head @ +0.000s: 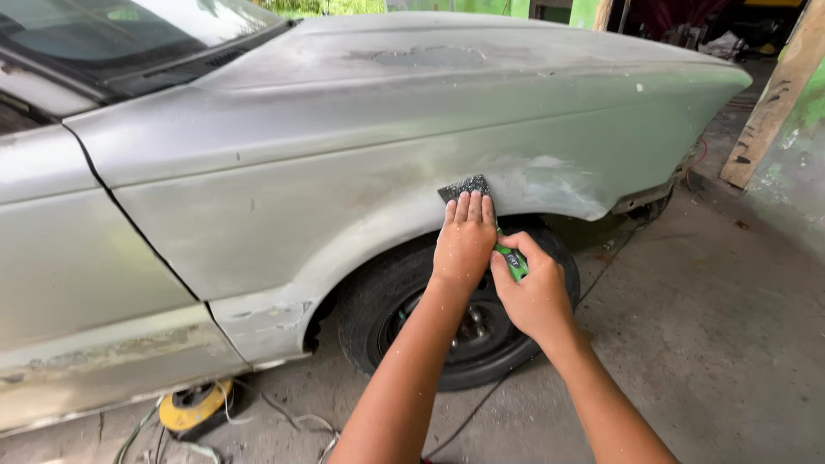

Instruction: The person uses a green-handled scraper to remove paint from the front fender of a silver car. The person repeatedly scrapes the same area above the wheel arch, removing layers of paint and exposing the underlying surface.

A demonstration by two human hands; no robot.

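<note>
Grey concrete floor (pixel 705 344), green wall (pixel 803 146), daylight

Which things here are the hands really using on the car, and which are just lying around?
In use:
- left hand, pressing flat on the dark sanding sheet
- right hand, gripping a green handle
- silver fender, with a dull patch above the wheel

Lying about:
- yellow round tool and cables on the concrete floor
- wooden plank leaning at the green wall

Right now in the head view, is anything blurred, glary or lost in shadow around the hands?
Head view: even daylight, both hands sharp. The left hand presses a dark sanding sheet on the silver car fender; the right hand grips a green tool. The wheel arch is in deep shadow, the windshield reflects glare, and the edges bend slightly.
</note>
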